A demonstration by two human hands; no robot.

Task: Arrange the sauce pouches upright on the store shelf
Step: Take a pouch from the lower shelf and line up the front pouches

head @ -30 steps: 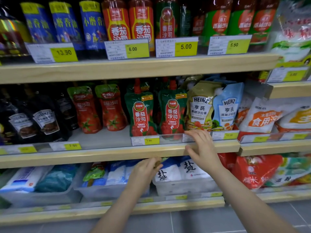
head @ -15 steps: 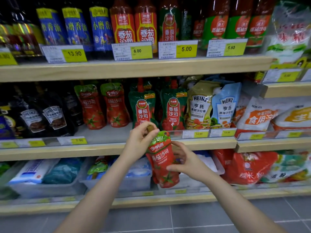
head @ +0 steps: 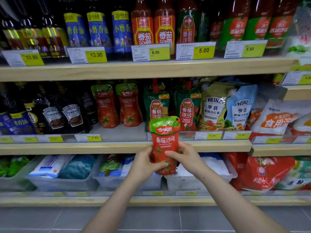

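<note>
Middle shelf (head: 117,147), left end: dark Heinz bottles (head: 70,113) standing upright.
Middle shelf, left of centre: two red tomato pouches (head: 117,105) upright, side by side; bare shelf in front.
Middle shelf, centre: two green ketchup pouches (head: 186,111) upright.
Middle shelf, right end: two Heinz salad pouches (head: 225,108), leaning.
Lower shelf: clear bins (head: 64,182) holding white and teal packets.
Left hand (head: 144,167): fingers curled round lower left edge of held pouch.
Held pouch (head: 165,140): red with green top, upright, spout up, in front of middle shelf's front edge, not on it.
Right hand (head: 186,157): thumb across pouch front, fingers wrapped behind its right side.
</note>
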